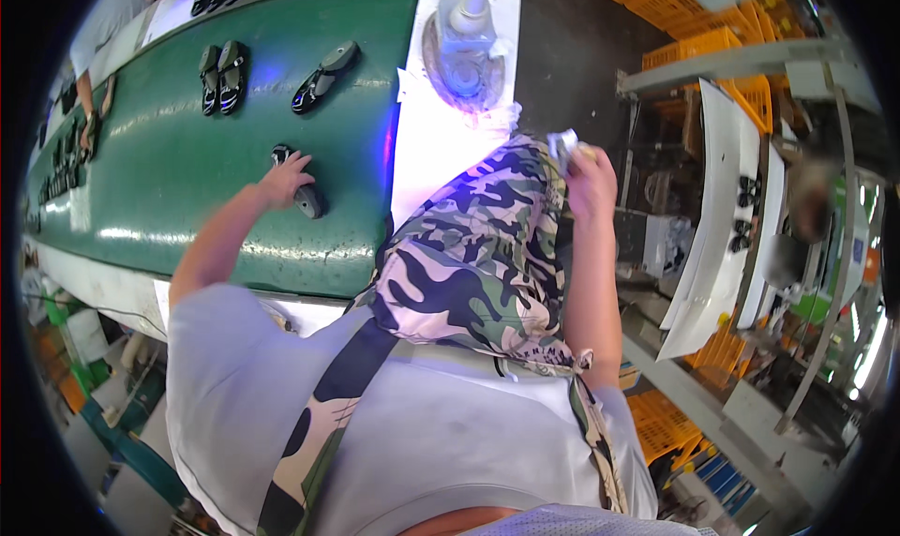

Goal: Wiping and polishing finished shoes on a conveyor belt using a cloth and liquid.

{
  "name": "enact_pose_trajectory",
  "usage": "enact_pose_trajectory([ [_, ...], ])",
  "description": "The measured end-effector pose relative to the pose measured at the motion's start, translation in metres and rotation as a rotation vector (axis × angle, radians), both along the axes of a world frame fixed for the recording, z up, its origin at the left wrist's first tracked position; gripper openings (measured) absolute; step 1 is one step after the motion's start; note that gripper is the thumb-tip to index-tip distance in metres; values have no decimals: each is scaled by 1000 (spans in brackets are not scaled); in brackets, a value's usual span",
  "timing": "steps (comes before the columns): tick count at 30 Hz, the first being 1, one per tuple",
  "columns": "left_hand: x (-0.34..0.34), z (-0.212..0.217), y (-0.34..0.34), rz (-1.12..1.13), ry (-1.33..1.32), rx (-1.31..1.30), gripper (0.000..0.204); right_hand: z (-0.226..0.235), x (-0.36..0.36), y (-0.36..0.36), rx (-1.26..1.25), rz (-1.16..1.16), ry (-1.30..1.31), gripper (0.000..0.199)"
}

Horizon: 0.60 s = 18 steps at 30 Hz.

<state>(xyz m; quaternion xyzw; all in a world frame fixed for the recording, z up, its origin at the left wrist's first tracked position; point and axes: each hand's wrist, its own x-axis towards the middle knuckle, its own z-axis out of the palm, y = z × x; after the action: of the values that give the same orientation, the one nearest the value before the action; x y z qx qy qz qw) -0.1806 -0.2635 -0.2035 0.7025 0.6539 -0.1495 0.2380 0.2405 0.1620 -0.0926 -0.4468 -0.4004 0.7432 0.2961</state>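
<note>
My left hand (281, 182) reaches out over the green belt, its fingers wrapped round a dark shoe (309, 201) whose two ends show on either side of the hand. Past it lie another single dark shoe (325, 77) and a pair of black shoes (222, 77) side by side. My right hand (592, 180) is raised beside my camouflage apron (469, 255). Its fingers are closed on a small whitish item (562, 146), blurred, whose kind I cannot make out.
On the white ledge (441, 147) stands a white nozzle bottle (471, 13) in a clear holder on a round dish. More shoes (64, 161) and other people's hands (89, 133) are along the belt's far side. Orange crates (698, 53) and a metal rack (741, 67) stand at right.
</note>
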Motion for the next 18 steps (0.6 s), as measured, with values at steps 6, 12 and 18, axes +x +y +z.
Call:
enact_pose_trajectory([
  [6,46,-22,5,1237,-329,281,82,-7,-61,-10,-82,-19,-9,17],
  [12,46,-25,19,1603,152,48,107,4,-58,-9,-124,30,21,18],
  [18,33,-28,-17,1979,-688,-271,56,5,-33,1,-123,-97,107,18],
])
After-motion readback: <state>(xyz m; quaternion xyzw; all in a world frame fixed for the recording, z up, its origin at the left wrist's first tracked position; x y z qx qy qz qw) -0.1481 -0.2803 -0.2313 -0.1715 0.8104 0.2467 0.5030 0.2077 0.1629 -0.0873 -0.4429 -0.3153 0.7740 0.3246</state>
